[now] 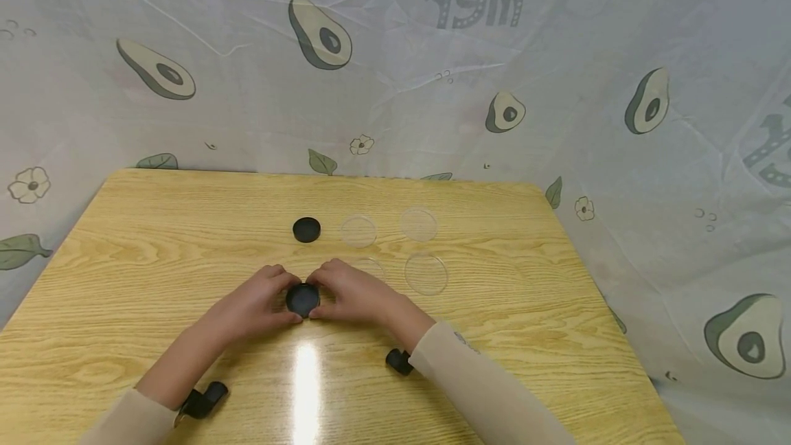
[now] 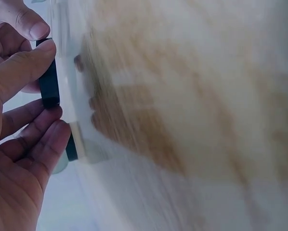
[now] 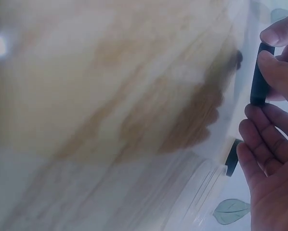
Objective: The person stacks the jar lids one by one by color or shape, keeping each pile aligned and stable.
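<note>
Both hands pinch a round black lid-like disc [image 1: 303, 300] between thumbs and fingertips, a little above the table. My left hand [image 1: 262, 301] grips its left edge and my right hand [image 1: 355, 294] its right edge. Seen side-on in the left wrist view, the disc [image 2: 48, 82] has a thin, straight rim; in the right wrist view the same disc [image 3: 260, 79] stands apart from the tabletop. Behind the hands, a second black disc [image 1: 306, 230] with a raised rim lies on the table. What the held disc is part of cannot be told.
Several clear round pieces, among them a back-right one [image 1: 419, 224] and a nearer one [image 1: 426, 273], lie right of the second black disc. One clear piece [image 1: 371, 266] is partly hidden by the right hand. The wooden table [image 1: 525, 362] meets a printed cloth backdrop [image 1: 395, 108].
</note>
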Tool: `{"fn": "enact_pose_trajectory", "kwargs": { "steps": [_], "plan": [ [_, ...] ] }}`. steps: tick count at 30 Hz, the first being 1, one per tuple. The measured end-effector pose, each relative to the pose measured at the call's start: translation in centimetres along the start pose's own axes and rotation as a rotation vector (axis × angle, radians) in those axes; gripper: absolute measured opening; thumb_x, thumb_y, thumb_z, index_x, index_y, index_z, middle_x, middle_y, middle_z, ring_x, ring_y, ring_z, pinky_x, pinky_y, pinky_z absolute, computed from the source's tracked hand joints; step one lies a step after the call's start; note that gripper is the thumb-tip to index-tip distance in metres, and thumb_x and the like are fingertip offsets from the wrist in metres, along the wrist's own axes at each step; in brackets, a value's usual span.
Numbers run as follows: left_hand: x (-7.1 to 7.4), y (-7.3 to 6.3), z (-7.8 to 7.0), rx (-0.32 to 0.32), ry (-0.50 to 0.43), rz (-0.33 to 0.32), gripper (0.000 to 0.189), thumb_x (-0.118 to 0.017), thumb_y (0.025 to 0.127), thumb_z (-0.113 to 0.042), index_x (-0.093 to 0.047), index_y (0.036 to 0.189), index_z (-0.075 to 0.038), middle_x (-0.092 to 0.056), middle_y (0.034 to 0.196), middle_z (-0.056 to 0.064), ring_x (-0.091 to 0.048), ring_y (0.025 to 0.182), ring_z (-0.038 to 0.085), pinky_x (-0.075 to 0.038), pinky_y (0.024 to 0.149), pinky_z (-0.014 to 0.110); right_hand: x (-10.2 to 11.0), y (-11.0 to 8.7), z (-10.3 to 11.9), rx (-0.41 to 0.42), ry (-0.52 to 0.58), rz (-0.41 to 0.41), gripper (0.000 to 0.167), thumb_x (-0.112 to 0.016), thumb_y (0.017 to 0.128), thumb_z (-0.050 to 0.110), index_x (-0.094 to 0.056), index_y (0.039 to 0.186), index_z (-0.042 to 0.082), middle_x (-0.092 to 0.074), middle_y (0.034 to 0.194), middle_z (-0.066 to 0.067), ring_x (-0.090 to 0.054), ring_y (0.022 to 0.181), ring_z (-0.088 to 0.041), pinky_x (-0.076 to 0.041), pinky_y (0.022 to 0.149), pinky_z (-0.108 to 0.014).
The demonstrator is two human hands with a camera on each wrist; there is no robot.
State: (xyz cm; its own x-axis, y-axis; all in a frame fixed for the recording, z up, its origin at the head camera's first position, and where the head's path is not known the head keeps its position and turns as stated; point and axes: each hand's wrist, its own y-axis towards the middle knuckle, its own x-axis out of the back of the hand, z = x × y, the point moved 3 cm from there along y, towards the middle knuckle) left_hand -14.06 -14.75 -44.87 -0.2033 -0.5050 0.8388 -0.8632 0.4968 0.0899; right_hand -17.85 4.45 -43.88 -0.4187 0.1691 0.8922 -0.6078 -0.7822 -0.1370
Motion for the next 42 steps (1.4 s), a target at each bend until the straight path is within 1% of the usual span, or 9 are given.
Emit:
{"fn": "enact_pose_trajectory", "kwargs": {
  "steps": [5, 12, 16, 22, 27, 35, 42],
  "plan": [
    [-0.2, -0.7, -0.3, 0.008, -0.002, 0.005, 0.044, -0.09, 0.084, -0.027, -0.073, 0.118, -0.005, -0.064, 0.104, 0.0, -0.059, 0.098, 0.014, -0.054, 0.082, 0.033, -0.4, -0.6, 0.3, 0.014, -0.005, -0.009, 0.048, -0.076, 0.097, 0.04, -0.065, 0.136, 0.014, -0.068, 0.129, 0.002, -0.059, 0.118, -0.009, -0.051, 0.101, -0.021],
    [-0.3, -1.4, -0.8, -0.009, 0.015, -0.005, 0.042, -0.091, 0.082, -0.025, -0.073, 0.116, -0.007, -0.064, 0.103, -0.003, -0.058, 0.098, 0.013, -0.054, 0.082, 0.032, -1.0, -0.9, 0.7, 0.023, -0.012, -0.011, 0.047, -0.076, 0.096, 0.04, -0.066, 0.134, 0.014, -0.069, 0.127, 0.003, -0.059, 0.114, -0.007, -0.05, 0.1, -0.019],
    [-0.5, -1.6, -0.7, -0.009, 0.021, 0.002, 0.042, -0.091, 0.082, -0.025, -0.073, 0.116, -0.008, -0.064, 0.103, -0.004, -0.058, 0.099, 0.014, -0.055, 0.082, 0.032, -1.2, -1.0, 1.0, 0.036, -0.03, -0.013, 0.046, -0.076, 0.097, 0.04, -0.066, 0.134, 0.015, -0.069, 0.127, 0.002, -0.059, 0.116, -0.008, -0.05, 0.101, -0.019],
    [-0.7, -1.7, -0.6, 0.002, 0.019, 0.01, 0.042, -0.091, 0.082, -0.024, -0.072, 0.117, -0.008, -0.064, 0.104, -0.004, -0.057, 0.099, 0.014, -0.054, 0.081, 0.032, -1.4, -1.0, 1.1, 0.04, -0.063, -0.012, 0.048, -0.075, 0.098, 0.041, -0.065, 0.136, 0.014, -0.068, 0.129, 0.002, -0.059, 0.119, -0.009, -0.05, 0.103, -0.02],
    [-0.7, -1.8, -0.6, -0.006, 0.025, 0.003, 0.04, -0.09, 0.083, -0.024, -0.072, 0.116, -0.009, -0.063, 0.103, -0.004, -0.055, 0.097, 0.012, -0.053, 0.08, 0.03, -1.4, -0.9, 1.2, 0.042, -0.088, -0.018, 0.048, -0.074, 0.098, 0.042, -0.065, 0.135, 0.014, -0.068, 0.128, 0.002, -0.059, 0.118, -0.009, -0.05, 0.102, -0.019],
    [-0.8, -1.7, -0.5, -0.009, 0.027, 0.005, 0.039, -0.09, 0.084, -0.024, -0.072, 0.116, -0.01, -0.063, 0.104, -0.005, -0.056, 0.098, 0.012, -0.054, 0.081, 0.031, -1.6, -1.0, 1.3, 0.051, -0.122, -0.033, 0.047, -0.073, 0.098, 0.043, -0.065, 0.135, 0.014, -0.068, 0.127, 0.002, -0.059, 0.117, -0.009, -0.051, 0.101, -0.019],
    [-0.8, -1.7, -0.5, -0.002, 0.033, 0.011, 0.039, -0.09, 0.084, -0.025, -0.072, 0.116, -0.01, -0.063, 0.105, -0.004, -0.056, 0.1, 0.013, -0.055, 0.082, 0.032, -1.6, -1.1, 1.4, 0.034, -0.109, -0.031, 0.047, -0.073, 0.098, 0.042, -0.065, 0.135, 0.014, -0.067, 0.128, 0.001, -0.058, 0.119, -0.011, -0.051, 0.102, -0.02]
  ]
}}
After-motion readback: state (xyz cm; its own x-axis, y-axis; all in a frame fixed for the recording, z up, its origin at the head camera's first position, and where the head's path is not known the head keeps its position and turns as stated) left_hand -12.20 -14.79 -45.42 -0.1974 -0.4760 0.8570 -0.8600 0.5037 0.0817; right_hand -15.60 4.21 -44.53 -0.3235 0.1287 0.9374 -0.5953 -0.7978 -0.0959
